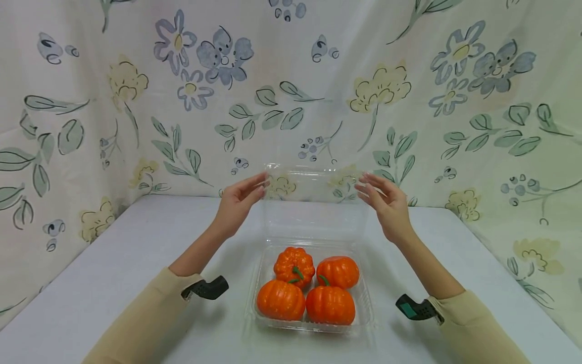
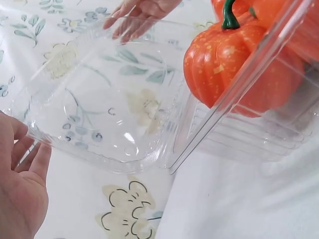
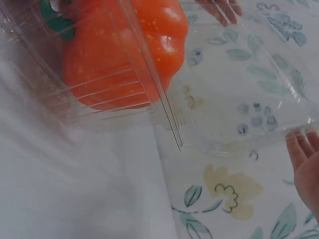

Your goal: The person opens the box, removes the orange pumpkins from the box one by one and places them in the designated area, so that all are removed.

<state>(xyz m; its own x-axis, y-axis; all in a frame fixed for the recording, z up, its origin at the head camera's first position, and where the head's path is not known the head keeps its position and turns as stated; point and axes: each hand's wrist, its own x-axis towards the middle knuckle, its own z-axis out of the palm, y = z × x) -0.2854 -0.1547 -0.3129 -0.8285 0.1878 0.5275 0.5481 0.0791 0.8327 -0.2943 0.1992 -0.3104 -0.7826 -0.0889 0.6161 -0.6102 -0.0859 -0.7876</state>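
A clear plastic clamshell box point(image 1: 313, 328) stands on the table with its hinged lid point(image 1: 313, 222) raised upright at the back. Several small orange pumpkins point(image 1: 331, 305) with green stems sit inside the base. At the lid's left edge, my left hand point(image 1: 241, 202) pinches the rim between thumb and fingers. My right hand point(image 1: 386, 205) holds the opposite edge by its fingertips. In the left wrist view the lid point(image 2: 99, 109) slants away from a pumpkin point(image 2: 219, 64). The right wrist view shows fingertips point(image 3: 299, 149) on the lid's rim.
A white table point(image 1: 159, 242) lies under the box. Behind it hangs a pale cloth point(image 1: 291, 65) printed with flowers and leaves, which also runs along both sides. Dark wrist devices point(image 1: 206, 288) sit at both sleeve cuffs.
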